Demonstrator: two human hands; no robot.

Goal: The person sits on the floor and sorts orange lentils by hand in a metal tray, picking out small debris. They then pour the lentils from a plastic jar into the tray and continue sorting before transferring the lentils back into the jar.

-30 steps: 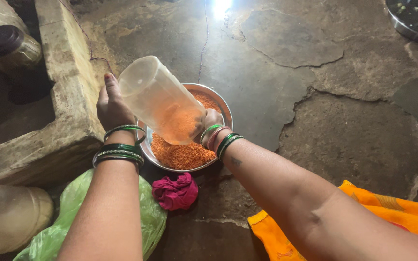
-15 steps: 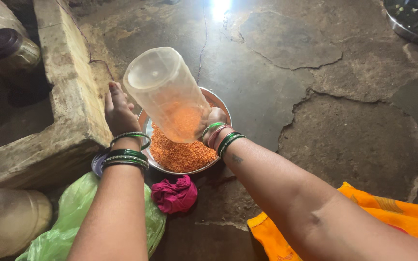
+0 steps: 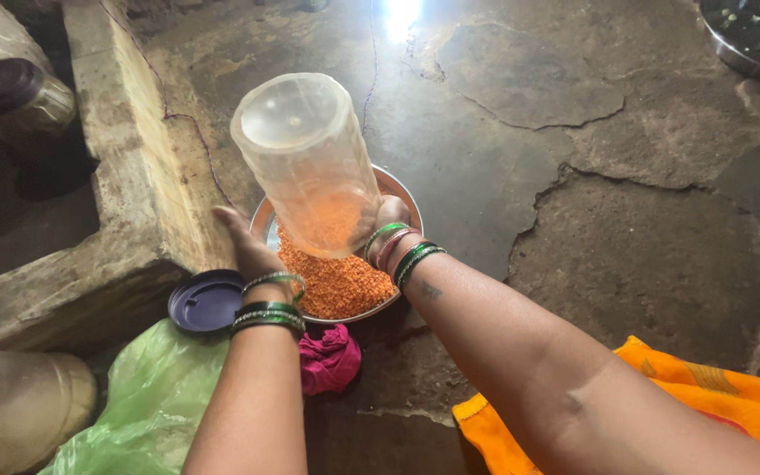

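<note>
My right hand point(image 3: 389, 215) grips a clear plastic jar point(image 3: 305, 149) near its mouth, tipped bottom-up over a steel bowl point(image 3: 405, 198). Orange lentils point(image 3: 336, 281) fill the jar's lower end and lie heaped in the bowl. My left hand point(image 3: 248, 246) hangs by the bowl's left rim with fingers apart, holding nothing, just below the jar. A dark purple lid point(image 3: 207, 301) lies on the floor left of my left wrist. Both wrists wear green bangles.
A raised stone ledge point(image 3: 125, 176) runs along the left, with a dark-lidded jar point(image 3: 19, 92) behind it. A green plastic bag point(image 3: 147, 405), a pink cloth point(image 3: 332, 359), another jar point(image 3: 10, 405) and orange fabric point(image 3: 705, 387) lie near me. A steel tray point(image 3: 749, 35) sits far right.
The jar has tilted steeper, its bottom raised higher. My left hand has come off the jar's side and dropped toward the bowl's left rim, uncovering the purple lid.
</note>
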